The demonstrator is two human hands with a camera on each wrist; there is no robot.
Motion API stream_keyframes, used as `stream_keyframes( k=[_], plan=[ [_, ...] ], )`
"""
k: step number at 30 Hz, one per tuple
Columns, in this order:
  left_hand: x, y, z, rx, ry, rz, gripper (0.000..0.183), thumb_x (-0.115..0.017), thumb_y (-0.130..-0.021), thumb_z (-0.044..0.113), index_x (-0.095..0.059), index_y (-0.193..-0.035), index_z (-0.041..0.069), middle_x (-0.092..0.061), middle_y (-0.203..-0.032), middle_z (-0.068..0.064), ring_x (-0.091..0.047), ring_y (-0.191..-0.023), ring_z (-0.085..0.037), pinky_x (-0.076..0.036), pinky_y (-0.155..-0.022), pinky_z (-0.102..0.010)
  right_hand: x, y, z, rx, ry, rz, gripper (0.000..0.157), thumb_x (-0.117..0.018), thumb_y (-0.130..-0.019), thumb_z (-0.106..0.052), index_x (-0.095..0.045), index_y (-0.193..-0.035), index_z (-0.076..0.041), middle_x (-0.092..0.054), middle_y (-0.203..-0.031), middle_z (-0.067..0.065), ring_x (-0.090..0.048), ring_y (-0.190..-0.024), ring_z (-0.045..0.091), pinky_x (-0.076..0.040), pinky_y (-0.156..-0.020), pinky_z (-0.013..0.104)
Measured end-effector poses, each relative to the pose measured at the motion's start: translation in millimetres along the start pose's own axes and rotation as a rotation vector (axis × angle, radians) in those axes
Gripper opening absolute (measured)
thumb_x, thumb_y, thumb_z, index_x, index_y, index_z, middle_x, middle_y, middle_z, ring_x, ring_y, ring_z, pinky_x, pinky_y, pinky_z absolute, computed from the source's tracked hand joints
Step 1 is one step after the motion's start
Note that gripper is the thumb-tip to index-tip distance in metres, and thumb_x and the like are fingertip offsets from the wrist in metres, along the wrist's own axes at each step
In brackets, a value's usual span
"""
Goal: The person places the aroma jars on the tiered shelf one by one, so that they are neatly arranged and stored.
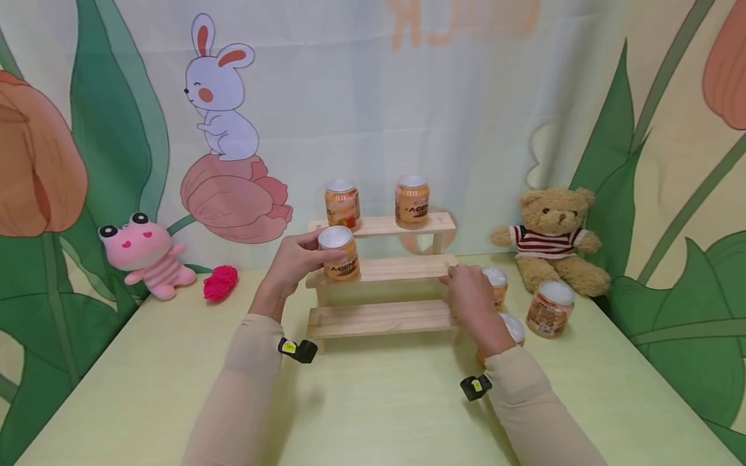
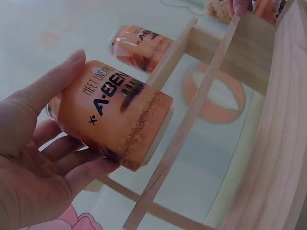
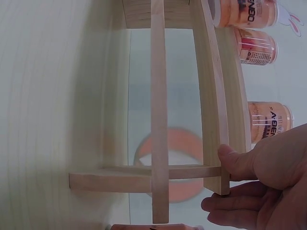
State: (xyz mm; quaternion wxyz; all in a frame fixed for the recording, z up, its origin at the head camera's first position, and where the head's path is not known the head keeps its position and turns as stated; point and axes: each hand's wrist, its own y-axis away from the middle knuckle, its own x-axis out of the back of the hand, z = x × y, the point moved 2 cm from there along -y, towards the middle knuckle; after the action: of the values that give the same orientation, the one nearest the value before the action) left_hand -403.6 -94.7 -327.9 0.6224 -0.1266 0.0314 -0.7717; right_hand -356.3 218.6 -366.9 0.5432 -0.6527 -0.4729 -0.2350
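The step in hand, by my judgement, is settling an orange printed cylindrical can with a silvery top (image 1: pixel 347 266) at the 9 o'clock end of the middle plank (image 1: pixel 402 269) of a pale wooden 3-tier stand (image 1: pixel 381 320). The can is by that plank's front edge; whether its base touches the wood I cannot tell. To do this well, keep the base level, bring it fully inside the front edge, and let the plank take the weight before the fingers loosen. Lift the knuckles clear of the 2 orange cans on the top plank (image 1: pixel 412 202): the nearer, at 12 o'clock from the held can, sits just behind it and could be knocked.

The left hand (image 1: pixel 294 264) comes in from 7 o'clock, its grip grasping the can from the side, thumb across the near face and fingers spread round the far side. The right hand (image 1: pixel 473 299) reaches in from 5 o'clock, its grip pinching the middle plank's 3 o'clock end, thumb on the front edge and fingers bent round the corner. That hold probably steadies the stand; it should stay light, with the wrist clear of the loose cans (image 1: pixel 550 309) at 4 o'clock on the pale yellow-green counter (image 1: pixel 379 401).
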Motion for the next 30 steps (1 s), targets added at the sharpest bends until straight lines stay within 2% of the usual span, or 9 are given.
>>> stream_keyframes(
  k=[11, 20, 30],
  plan=[
    [-13.4, -8.7, -0.1, 0.037, 0.064, 0.052, 0.065, -0.09, -0.076, 0.019, -0.064, -0.135, 0.009, -0.066, -0.128, -0.012, -0.061, -0.117, -0.025, -0.052, -0.098, -0.042, 0.4, -1, -2, -0.003, -0.001, 0.001, 0.018, -0.071, -0.094, -0.015, -0.076, -0.09, 0.002, -0.07, -0.082, 0.023, -0.068, -0.074, 0.042, -0.055, -0.059, 0.052],
    [-18.3, -13.2, -0.2, 0.09, 0.065, 0.094, 0.065, -0.09, -0.076, 0.021, -0.065, -0.135, 0.01, -0.065, -0.129, -0.011, -0.061, -0.117, -0.025, -0.052, -0.098, -0.041, 0.9, -1, -1, -0.018, -0.002, -0.014, 0.019, -0.07, -0.094, -0.016, -0.076, -0.091, 0.002, -0.071, -0.084, 0.023, -0.068, -0.075, 0.043, -0.055, -0.06, 0.053],
    [-21.7, -16.2, 0.7, 0.084, 0.05, 0.087, 0.06, -0.088, -0.078, 0.021, -0.066, -0.132, 0.008, -0.067, -0.124, -0.013, -0.063, -0.113, -0.026, -0.053, -0.096, -0.042, 2.0, 0, 1, 0.0, 0.0, 0.0, 0.019, -0.071, -0.094, -0.016, -0.077, -0.09, 0.002, -0.07, -0.081, 0.022, -0.067, -0.072, 0.042, -0.055, -0.058, 0.051]
  ],
)
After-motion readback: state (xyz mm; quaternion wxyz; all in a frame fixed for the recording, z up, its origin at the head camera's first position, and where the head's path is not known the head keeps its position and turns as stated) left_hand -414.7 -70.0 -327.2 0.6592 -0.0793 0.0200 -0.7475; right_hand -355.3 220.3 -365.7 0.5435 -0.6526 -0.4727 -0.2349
